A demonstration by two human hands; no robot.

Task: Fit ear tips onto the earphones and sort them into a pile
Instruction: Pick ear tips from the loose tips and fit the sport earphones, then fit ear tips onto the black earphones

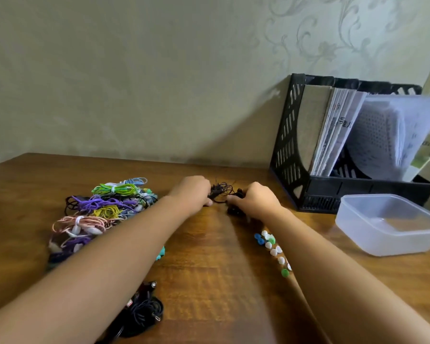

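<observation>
Far back on the wooden surface (209,256), both hands grip black earphones (221,192): left hand (193,193) fingers curl round the cable, right hand (255,201) pinches an earbud.

Wooden table (209,281) — earphone pile (102,212), ear tips (273,249), plastic tub (392,224), file rack (296,155).

A black file rack (287,145) of papers (333,130) stands against the wall, a clear plastic tub (392,224) before it.
</observation>
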